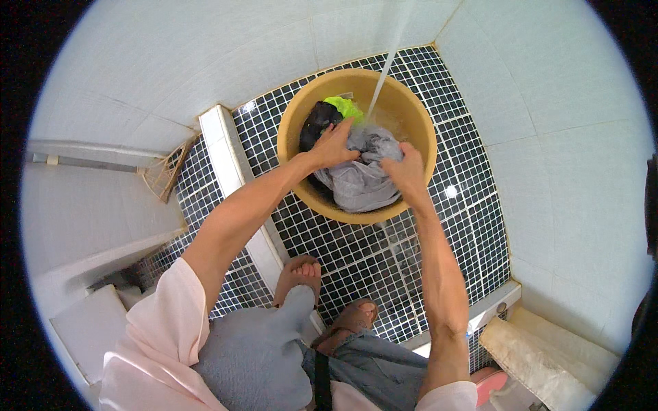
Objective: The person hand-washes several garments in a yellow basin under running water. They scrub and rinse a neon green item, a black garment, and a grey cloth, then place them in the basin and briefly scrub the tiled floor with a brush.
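Note:
A yellow-brown round basin point(291, 127) stands on the dark tiled floor, with wet laundry in it. A stream of water point(385, 72) falls into it from above. Bunched grey cloth point(367, 186) fills the front and middle of the basin. Black cloth point(317, 123) and a bright yellow-green piece point(345, 107) lie at its far left. My left hand point(334, 145) rests over the laundry, fingers stretched and thumb apart, touching the grey cloth's edge. At the basin's right side, my right hand point(409, 171) has its fingers closed on the grey cloth.
A raised white ledge point(229, 157) runs left of the basin. Beyond it, a long-handled brush or broom point(164, 170) leans at the wall. My sandalled feet point(299, 274) are below the basin. A folded cream-coloured sheet point(538, 353) and a pink object point(488, 383) are at lower right.

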Tool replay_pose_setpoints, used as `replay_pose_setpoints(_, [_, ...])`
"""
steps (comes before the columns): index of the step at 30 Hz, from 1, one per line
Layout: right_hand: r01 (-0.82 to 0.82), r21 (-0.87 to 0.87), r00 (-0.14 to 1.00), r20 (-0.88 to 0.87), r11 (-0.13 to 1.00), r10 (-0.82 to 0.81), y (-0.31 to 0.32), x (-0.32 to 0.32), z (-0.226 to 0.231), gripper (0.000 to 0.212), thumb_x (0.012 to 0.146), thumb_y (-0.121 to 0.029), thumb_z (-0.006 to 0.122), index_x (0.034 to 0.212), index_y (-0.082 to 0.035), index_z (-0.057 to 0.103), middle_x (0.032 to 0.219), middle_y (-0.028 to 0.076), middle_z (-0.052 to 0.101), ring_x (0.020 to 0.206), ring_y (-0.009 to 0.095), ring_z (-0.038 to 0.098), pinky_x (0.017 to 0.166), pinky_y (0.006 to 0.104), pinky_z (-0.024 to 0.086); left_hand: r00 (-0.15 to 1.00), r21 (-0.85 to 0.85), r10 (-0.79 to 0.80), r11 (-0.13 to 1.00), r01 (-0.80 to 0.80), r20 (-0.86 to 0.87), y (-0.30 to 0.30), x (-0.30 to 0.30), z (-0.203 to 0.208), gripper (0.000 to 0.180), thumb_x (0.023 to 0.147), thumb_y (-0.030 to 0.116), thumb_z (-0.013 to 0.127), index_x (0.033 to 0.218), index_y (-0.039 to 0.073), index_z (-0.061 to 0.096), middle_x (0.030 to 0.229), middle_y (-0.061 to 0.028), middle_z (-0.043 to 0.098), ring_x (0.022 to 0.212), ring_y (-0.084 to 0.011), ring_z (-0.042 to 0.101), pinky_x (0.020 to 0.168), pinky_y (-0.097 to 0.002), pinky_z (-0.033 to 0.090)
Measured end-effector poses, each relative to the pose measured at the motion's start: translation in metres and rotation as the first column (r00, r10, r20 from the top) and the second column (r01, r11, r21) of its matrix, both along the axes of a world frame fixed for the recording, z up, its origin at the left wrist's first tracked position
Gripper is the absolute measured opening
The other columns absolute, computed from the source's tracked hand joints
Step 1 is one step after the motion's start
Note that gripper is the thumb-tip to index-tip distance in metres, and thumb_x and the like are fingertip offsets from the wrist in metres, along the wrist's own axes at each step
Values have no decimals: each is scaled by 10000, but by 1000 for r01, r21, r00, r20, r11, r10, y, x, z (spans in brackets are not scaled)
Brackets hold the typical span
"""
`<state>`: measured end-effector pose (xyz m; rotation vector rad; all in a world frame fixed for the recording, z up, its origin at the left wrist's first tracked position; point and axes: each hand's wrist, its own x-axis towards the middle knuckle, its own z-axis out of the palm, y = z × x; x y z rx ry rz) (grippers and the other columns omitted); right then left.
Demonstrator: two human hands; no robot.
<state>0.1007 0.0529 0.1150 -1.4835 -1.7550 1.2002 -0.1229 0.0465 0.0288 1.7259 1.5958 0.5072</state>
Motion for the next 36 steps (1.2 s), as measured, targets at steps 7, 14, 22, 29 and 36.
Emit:
replay_pose_setpoints(7, [-194, 313, 977, -25, 930, 212, 5, -10, 176, 261, 751, -140, 695, 932, 46, 676, 830, 127, 682, 755, 197, 648, 705, 334, 523, 727, 217, -177, 975, 39, 664, 11, 26, 103, 603, 916, 116, 701, 1473, 25, 492, 1313, -94, 646, 1154, -161, 588, 987, -330, 499])
replay_pose_setpoints(14, [-15, 438, 946, -285, 899, 154, 12, -4, 237, 248, 809, -99, 672, 1025, 23, 661, 896, 78, 675, 813, 160, 631, 745, 320, 520, 592, 68, 117, 957, -280, 798, 41, 12, 229, 251, 925, 148, 664, 1141, 22, 683, 1045, -37, 676, 939, -151, 606, 840, -346, 507])
replay_pose_setpoints(22, [-19, 247, 1000, 29, 969, 12, 29, 11, 39, 436, 770, -68, 709, 1181, -15, 575, 1148, 202, 617, 1077, 347, 612, 954, 423, 492, 956, 207, 167, 953, -220, 243, 47, -2, 124, 534, 838, 130, 723, 1332, 3, 566, 1172, -168, 676, 1124, -260, 635, 994, -390, 492])
replay_pose_setpoints(29, [-299, 369, 691, 719, 880, -66, 13, -15, -61, 606, 838, -326, 701, 1365, -66, 557, 1403, 219, 535, 1262, 367, 529, 1043, 572, 421, 861, 259, -108, 929, 266, -498, -6, 22, 9, 784, 921, 330, 625, 1583, 51, 311, 1601, -227, 349, 1511, -382, 277, 1241, -551, 156])
replay_pose_setpoints(36, [-406, 342, 519, 850, 847, -94, 33, -56, -93, 480, 947, -349, 563, 1352, -92, 574, 1449, 189, 522, 1312, 391, 486, 1031, 539, 390, 755, -27, -302, 935, 353, -582, 25, 30, -20, 820, 863, 256, 651, 1596, 83, 326, 1667, -172, 262, 1563, -344, 165, 1257, -560, -9])
